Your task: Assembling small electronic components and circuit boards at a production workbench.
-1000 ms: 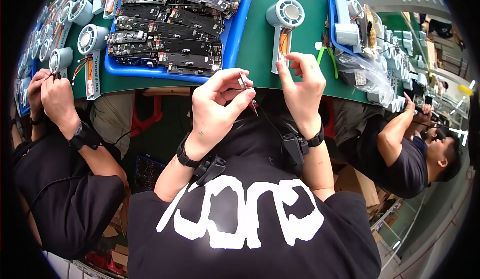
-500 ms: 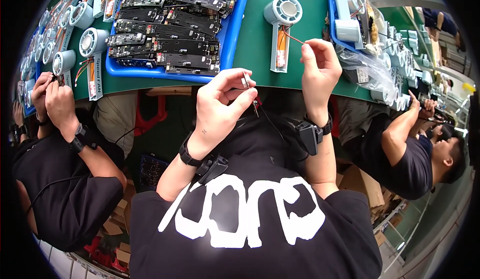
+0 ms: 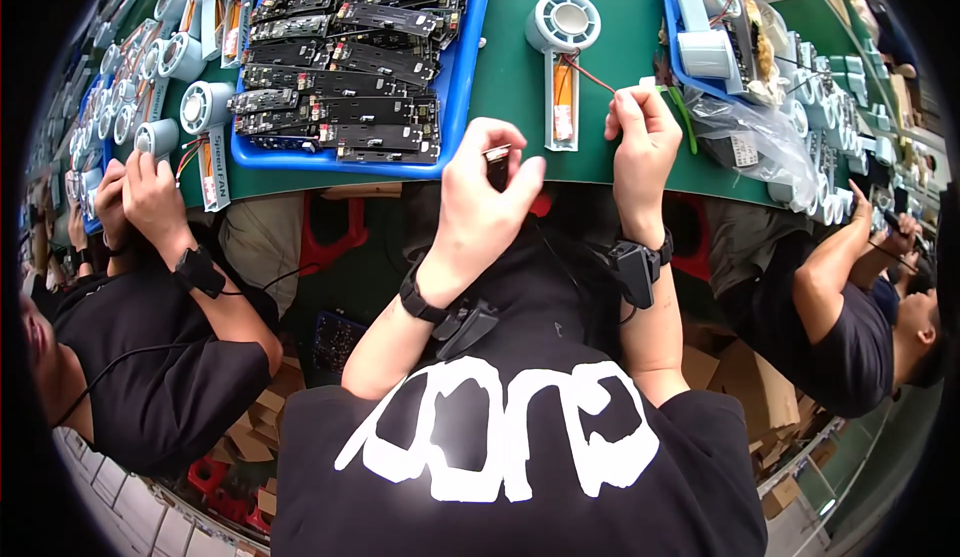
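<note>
A pale blue handheld fan (image 3: pixel 541 35) lies on the green table ahead of me, its round head away from me. In its open handle shell (image 3: pixel 551 141) sits an orange and white battery (image 3: pixel 565 107). My right hand (image 3: pixel 643 152), to the right of the handle, is closed in a pinch on the end of a red wire (image 3: pixel 594 79) that runs from the fan. Near the table edge, my left hand (image 3: pixel 480 202) has curled fingers round a small circuit board (image 3: pixel 497 154), seen mostly edge-on, while its thumb stands away.
A blue tray (image 3: pixel 456 77) of stacked black circuit boards (image 3: pixel 385 109) stands at left. More fans (image 3: pixel 205 107) lie beyond it, beside a co-worker's hands (image 3: pixel 150 192). At right are a blue bin (image 3: pixel 690 82), a clear plastic bag (image 3: pixel 745 137) and more fans; another person sits there.
My left hand has moved slightly right and up, its thumb now apart from the board. My right hand keeps its pinch on the wire. The whole view has shifted a little.
</note>
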Available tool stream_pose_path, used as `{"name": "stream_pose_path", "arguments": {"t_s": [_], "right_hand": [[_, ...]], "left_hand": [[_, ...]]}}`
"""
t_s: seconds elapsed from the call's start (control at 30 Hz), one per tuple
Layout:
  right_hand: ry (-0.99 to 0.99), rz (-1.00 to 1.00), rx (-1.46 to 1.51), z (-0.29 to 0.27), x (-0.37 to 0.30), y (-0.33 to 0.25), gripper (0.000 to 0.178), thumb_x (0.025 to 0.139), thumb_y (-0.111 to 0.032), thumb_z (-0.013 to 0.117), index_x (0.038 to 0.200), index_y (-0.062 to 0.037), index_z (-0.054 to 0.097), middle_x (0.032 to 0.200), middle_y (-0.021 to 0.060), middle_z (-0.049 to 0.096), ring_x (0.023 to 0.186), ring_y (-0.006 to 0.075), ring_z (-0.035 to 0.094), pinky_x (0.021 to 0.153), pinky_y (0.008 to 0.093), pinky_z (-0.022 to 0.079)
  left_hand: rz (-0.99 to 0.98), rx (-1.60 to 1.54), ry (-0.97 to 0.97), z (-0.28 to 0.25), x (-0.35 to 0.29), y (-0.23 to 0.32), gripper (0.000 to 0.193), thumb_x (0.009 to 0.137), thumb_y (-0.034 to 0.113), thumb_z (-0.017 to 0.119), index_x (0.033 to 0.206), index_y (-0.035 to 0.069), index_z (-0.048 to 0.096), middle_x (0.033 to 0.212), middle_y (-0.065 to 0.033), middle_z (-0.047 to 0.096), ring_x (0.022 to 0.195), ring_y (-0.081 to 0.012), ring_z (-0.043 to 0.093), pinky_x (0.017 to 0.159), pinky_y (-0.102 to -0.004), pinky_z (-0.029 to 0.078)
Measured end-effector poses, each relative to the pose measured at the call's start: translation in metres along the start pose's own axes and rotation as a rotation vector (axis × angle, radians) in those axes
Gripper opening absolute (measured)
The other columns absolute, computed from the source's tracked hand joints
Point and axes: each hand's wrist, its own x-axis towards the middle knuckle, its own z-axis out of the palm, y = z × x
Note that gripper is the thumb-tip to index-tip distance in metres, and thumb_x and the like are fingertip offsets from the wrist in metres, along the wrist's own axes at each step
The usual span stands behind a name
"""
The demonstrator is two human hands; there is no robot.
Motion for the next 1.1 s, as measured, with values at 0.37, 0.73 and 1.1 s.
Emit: {"name": "stream_pose_path", "arguments": {"t_s": [0.37,0.73,1.1], "right_hand": [[0.057,-0.025,0.048,0.004,-0.004,0.004,0.007,0.097,-0.003,0.062,0.09,-0.0004,0.061,0.078,-0.0007,0.059,0.068,0.0049,0.053,0.062,0.0204,0.043],[-0.324,-0.265,0.079,0.009,0.027,-0.004,0.012,0.088,0.005,0.062,0.099,0.0014,0.063,0.087,0.0053,0.066,0.07,0.0077,0.059,0.064,0.024,0.05],[-0.259,-0.541,-0.127,0.024,0.039,-0.001,0.018,0.08,0.001,0.078,0.096,-0.0043,0.075,0.083,0.0068,0.069,0.069,0.0184,0.068,0.063,0.0271,0.055]], "left_hand": [[-0.14,0.367,0.04,0.026,0.047,0.025,0.015,0.087,0.009,0.076,0.093,-0.002,0.068,0.075,-0.0072,0.069,0.065,-0.007,0.063,0.059,-0.0241,0.049],[-0.014,0.141,0.191,0.026,0.058,0.031,0.01,0.092,0.008,0.073,0.092,-0.002,0.07,0.07,-0.0004,0.065,0.058,-0.004,0.057,0.052,-0.0203,0.043],[-0.184,-0.429,0.064,0.022,0.046,0.018,0.033,0.1,0.012,0.064,0.128,-0.005,0.056,0.09,-0.0025,0.061,0.071,-0.0067,0.055,0.061,-0.0211,0.043]]}}
